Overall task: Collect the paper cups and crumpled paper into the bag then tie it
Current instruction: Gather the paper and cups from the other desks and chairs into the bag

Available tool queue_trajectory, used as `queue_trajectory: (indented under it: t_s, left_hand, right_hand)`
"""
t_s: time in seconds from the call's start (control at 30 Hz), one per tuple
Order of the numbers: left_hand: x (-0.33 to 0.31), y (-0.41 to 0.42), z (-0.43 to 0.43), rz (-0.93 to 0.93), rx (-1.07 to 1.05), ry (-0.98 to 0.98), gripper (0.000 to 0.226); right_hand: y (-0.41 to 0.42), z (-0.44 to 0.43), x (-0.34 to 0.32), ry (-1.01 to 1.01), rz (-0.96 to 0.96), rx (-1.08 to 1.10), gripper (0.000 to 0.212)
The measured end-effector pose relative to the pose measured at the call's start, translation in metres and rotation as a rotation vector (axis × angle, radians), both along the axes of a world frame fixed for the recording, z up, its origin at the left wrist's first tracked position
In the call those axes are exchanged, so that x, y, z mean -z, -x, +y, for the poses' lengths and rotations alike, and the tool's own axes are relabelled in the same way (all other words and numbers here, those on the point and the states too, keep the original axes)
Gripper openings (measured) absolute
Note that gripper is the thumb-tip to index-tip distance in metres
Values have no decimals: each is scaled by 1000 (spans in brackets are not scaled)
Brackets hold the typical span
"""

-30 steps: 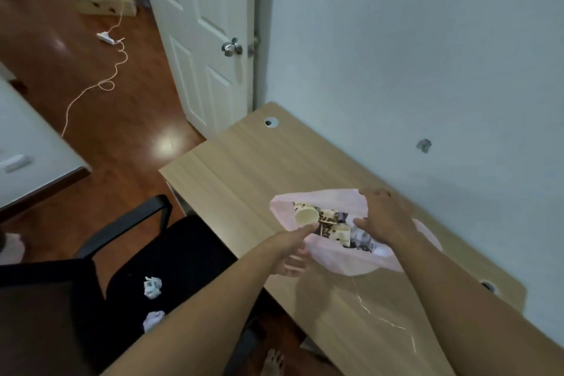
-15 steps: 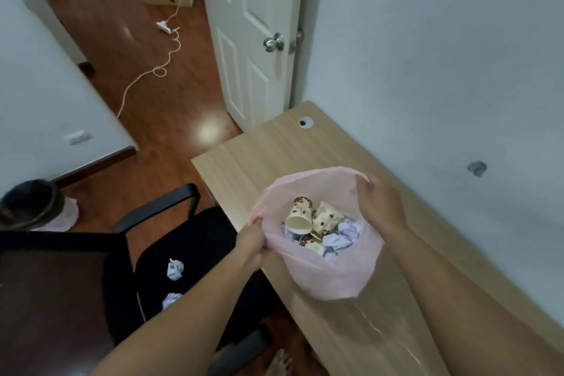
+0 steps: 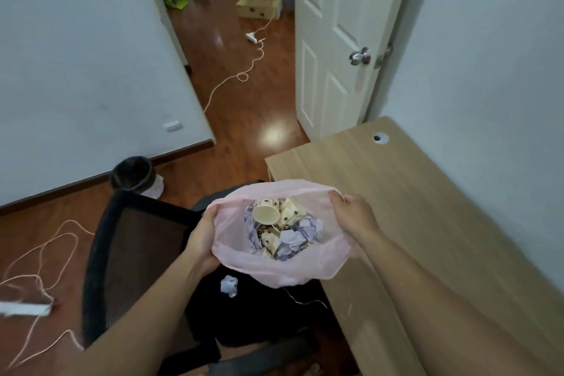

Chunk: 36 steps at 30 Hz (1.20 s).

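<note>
Ok, both my hands are on the pink bag (image 3: 274, 265). My left hand (image 3: 203, 238) grips the left rim and my right hand (image 3: 354, 214) grips the right rim, fingers curled round the plastic. The mouth is held open, with the bag over the black chair (image 3: 137, 247), just off the desk (image 3: 412, 192) edge. Paper cups (image 3: 268, 214) and crumpled paper (image 3: 293, 236) sit inside. One crumpled ball (image 3: 229, 285) lies loose on the chair seat, just below the bag. A black bin (image 3: 132, 172) stands on the floor beyond the chair.
</note>
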State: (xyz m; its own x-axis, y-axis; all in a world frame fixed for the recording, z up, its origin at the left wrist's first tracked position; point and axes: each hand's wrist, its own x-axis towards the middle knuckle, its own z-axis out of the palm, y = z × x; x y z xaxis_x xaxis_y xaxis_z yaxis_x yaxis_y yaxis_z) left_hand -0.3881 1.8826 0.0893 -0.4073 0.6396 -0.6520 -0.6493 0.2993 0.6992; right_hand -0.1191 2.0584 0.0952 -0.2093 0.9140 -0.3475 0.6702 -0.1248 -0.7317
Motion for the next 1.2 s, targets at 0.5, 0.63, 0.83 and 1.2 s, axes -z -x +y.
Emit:
queue_trajectory:
  t_s: [0.5,0.63,0.83,1.2]
  left_hand:
    - [137,25,-9,212,42,488,81]
    - [178,24,-7,187,106,525,70]
    - [231,18,-15,152,215,566,93]
    - [276,21,-28,217,181,625,33]
  right_hand:
    - [45,11,161,67,-127,113,45]
    - [53,13,206,-49,-127,108,55]
    - [70,10,252,-257,-379,107,52]
    - [89,8,284,-511,-512,27,67]
